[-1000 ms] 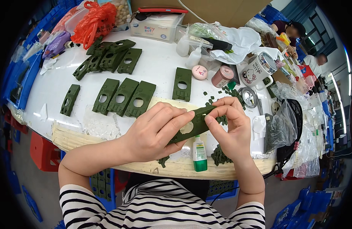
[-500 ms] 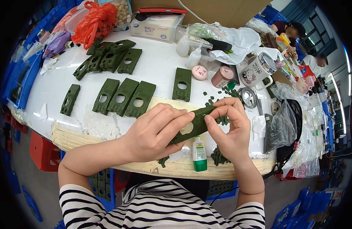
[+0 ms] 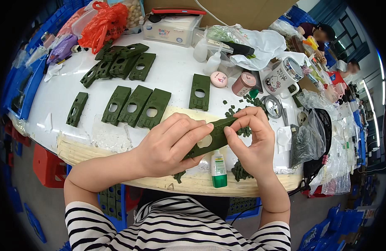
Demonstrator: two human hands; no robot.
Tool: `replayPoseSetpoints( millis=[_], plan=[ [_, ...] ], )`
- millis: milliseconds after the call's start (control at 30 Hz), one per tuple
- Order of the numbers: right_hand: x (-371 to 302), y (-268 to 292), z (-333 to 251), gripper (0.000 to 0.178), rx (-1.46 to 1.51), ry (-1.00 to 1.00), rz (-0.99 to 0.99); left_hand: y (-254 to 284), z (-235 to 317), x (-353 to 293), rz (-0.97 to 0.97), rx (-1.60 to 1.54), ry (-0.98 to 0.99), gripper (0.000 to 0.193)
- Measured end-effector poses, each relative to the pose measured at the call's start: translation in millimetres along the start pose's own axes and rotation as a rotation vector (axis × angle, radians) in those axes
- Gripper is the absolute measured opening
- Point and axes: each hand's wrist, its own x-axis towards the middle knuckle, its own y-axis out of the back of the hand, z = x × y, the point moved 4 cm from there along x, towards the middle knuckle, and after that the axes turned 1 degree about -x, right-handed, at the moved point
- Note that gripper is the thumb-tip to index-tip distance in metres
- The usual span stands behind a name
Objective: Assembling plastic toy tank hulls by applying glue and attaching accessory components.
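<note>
A dark green plastic model tank hull [image 3: 217,136] with a round hole is held tilted above the table's near edge. My left hand [image 3: 170,144] is closed round its left end, fingers along the top. At the opposite end, the thumb and forefinger of my right hand [image 3: 253,140] pinch the hull's edge. Whether a small piece sits between those fingertips is hidden. Just below the hull lies a glue bottle [image 3: 219,169] with a green base. Small green parts [image 3: 242,170] are heaped beside it, and more small parts [image 3: 245,131] lie behind my right hand.
Three hulls [image 3: 133,106] stand in a row at left, a single hull [image 3: 199,93] farther back, and a pile of hulls [image 3: 122,60] behind. A lidded mug [image 3: 281,77], a pink jar [image 3: 244,84] and a bag of green parts [image 3: 307,142] are at right. Co-workers sit far right.
My hands and the hull stay almost still. A co-worker at the far right has shifted slightly.
</note>
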Motion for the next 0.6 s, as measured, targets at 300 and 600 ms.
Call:
replayPoseSetpoints(
  millis=[300, 600],
  plan=[
    [0.7, 5.3, 1.9, 0.008, 0.171, -0.024, -0.040, 0.0, -4.9, 1.6, 0.039, -0.093, 0.041, 0.059],
    [-2.5, 4.2, 1.7, 0.019, 0.388, -0.162, -0.049, 0.7, -6.7, 2.1, 0.061, -0.139, 0.037, 0.060]
  ],
)
